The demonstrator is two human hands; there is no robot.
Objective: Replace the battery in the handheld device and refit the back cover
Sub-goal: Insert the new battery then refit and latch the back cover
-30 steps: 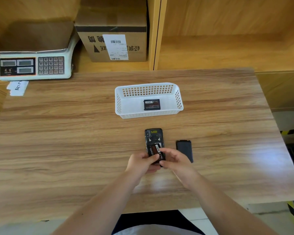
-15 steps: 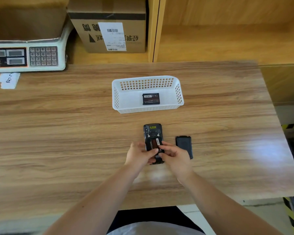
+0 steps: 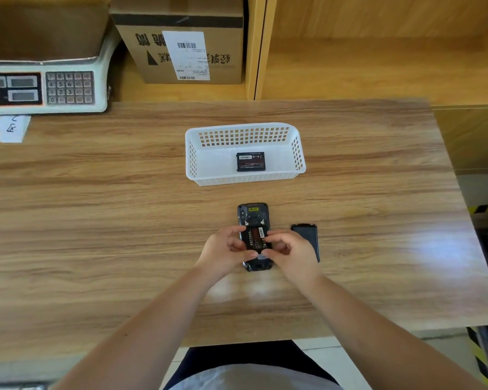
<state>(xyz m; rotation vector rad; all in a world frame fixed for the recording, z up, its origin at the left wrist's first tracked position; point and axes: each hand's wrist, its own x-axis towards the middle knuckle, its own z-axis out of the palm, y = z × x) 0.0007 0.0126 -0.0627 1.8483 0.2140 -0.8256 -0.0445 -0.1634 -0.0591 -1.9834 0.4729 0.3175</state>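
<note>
The black handheld device (image 3: 252,215) lies face down on the wooden table (image 3: 96,220), its back uncovered. A black battery with a red label (image 3: 255,239) sits in its bay. My left hand (image 3: 224,249) grips the battery's left side and my right hand (image 3: 289,250) its right side, thumbs on the near edge. The black back cover (image 3: 307,237) lies flat on the table just right of my right hand. A second black battery (image 3: 250,161) rests inside the white basket (image 3: 206,153) beyond the device.
A weighing scale (image 3: 40,85) stands at the far left with paper slips (image 3: 10,128) in front of it. A cardboard box (image 3: 181,43) sits on the shelf behind. The table's right edge drops off near black-and-yellow tape (image 3: 485,208).
Both hands have spread to the battery's two sides, showing more of its label. The camera view has moved closer and slightly down. Cover, basket and spare battery stay put.
</note>
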